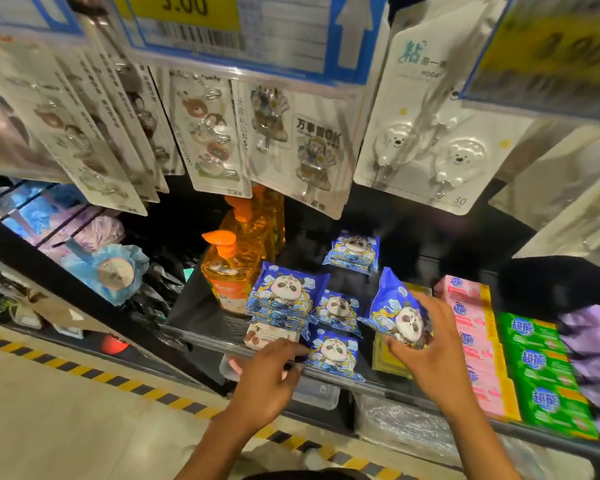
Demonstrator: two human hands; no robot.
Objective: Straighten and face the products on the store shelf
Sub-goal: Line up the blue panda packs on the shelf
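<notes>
Several blue panda-print packets lie on the dark shelf (201, 317). My right hand (426, 344) grips one blue panda packet (395, 306), tilted and lifted above the shelf at the right of the group. My left hand (274, 372) hovers at the shelf's front lip, fingers apart, its fingertips next to the front panda packet (333, 353). A stack of panda packets (284, 297) stands behind it, with another packet (336, 308) beside the stack and one packet (355, 251) farther back.
Orange pump bottles (229, 268) stand left of the packets. Pink soap packs (471, 337) and green soap packs (541, 372) fill the right. Carded hooks (426, 140) and price tags (187, 19) hang overhead. Clear tubs (316, 393) sit on the lower shelf.
</notes>
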